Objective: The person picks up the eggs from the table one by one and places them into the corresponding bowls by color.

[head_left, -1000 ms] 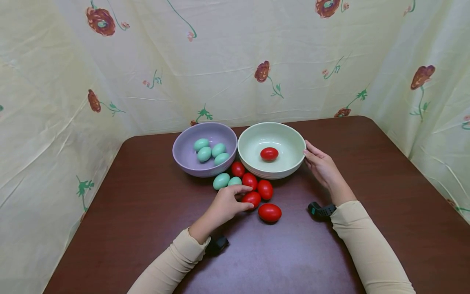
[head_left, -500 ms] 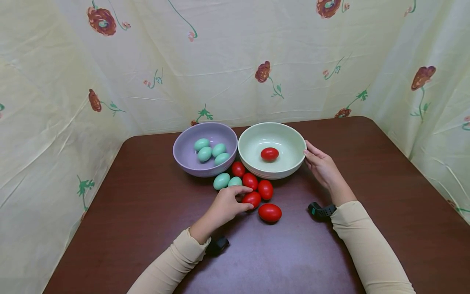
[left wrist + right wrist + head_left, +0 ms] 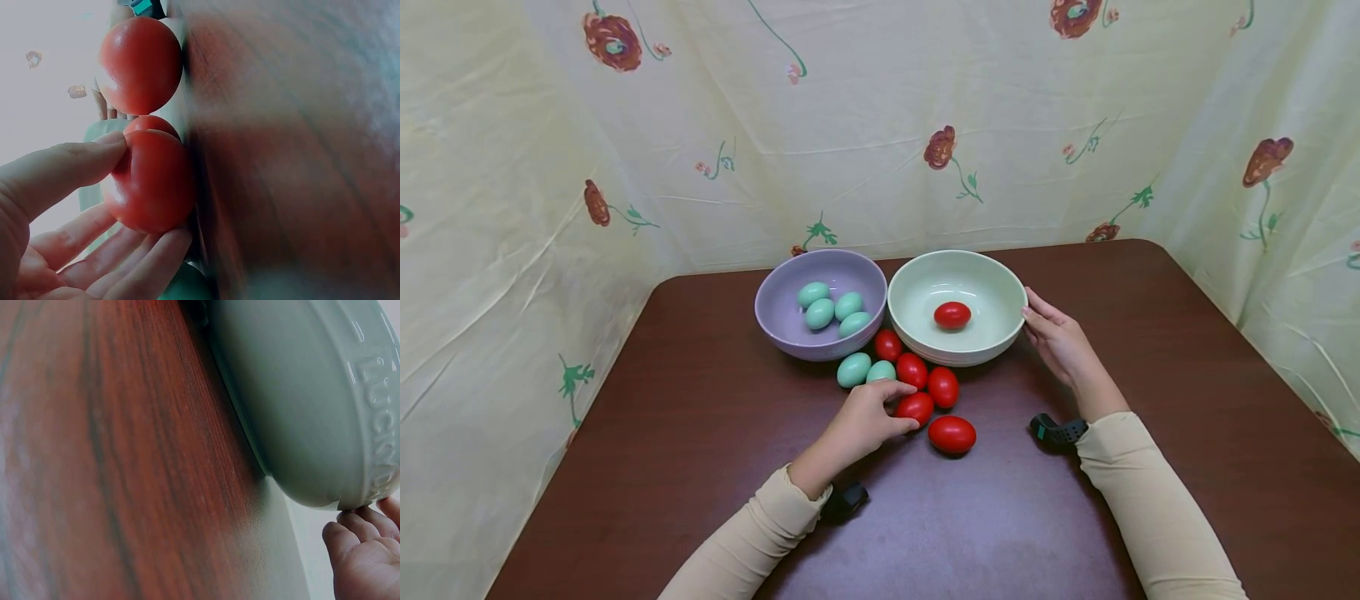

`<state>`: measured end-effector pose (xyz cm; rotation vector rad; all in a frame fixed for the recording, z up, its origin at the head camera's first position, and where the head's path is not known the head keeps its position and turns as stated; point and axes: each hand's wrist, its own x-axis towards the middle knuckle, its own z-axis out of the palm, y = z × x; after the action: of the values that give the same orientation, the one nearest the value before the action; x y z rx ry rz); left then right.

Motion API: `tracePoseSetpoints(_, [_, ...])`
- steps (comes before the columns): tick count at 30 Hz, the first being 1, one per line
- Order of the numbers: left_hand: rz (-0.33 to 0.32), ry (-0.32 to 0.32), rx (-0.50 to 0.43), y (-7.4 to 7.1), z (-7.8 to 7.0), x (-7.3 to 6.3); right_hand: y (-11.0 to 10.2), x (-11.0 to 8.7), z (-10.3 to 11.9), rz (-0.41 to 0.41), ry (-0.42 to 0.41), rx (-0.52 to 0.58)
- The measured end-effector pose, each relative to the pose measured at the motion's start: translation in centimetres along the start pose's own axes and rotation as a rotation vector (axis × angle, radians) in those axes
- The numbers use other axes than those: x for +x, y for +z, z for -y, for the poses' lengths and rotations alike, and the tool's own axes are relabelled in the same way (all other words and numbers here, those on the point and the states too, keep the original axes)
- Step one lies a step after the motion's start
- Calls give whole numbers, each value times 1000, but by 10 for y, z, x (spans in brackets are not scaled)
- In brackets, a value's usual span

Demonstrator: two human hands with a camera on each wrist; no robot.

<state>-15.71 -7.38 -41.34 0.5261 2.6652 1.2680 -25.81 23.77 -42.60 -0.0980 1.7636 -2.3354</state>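
In the head view my left hand point(image 3: 863, 417) pinches a red egg point(image 3: 914, 409) lying on the table. The left wrist view has the thumb on one side of this egg point(image 3: 153, 184) and the fingers on the other. Around it lie several more red eggs point(image 3: 952, 435) and green eggs point(image 3: 853, 370), one partly hidden by the hand. At the back right of them stands a pale green bowl point(image 3: 917, 279) containing one red egg point(image 3: 952, 315). My right hand point(image 3: 1066, 350) touches the bowl's right side with fairly straight fingers; raised letters show on its wall in the right wrist view.
A purple bowl point(image 3: 775, 321) holding several green eggs point(image 3: 820, 313) stands against the pale green bowl's left side. Both are near the back of the brown table point(image 3: 715, 392). A flowered cloth point(image 3: 865, 167) hangs behind and at the sides.
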Motion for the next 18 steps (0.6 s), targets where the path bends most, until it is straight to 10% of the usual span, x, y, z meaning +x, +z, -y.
tracePoseSetpoints(18, [11, -62, -57, 0, -4, 0, 0, 0, 0, 2, 1, 1])
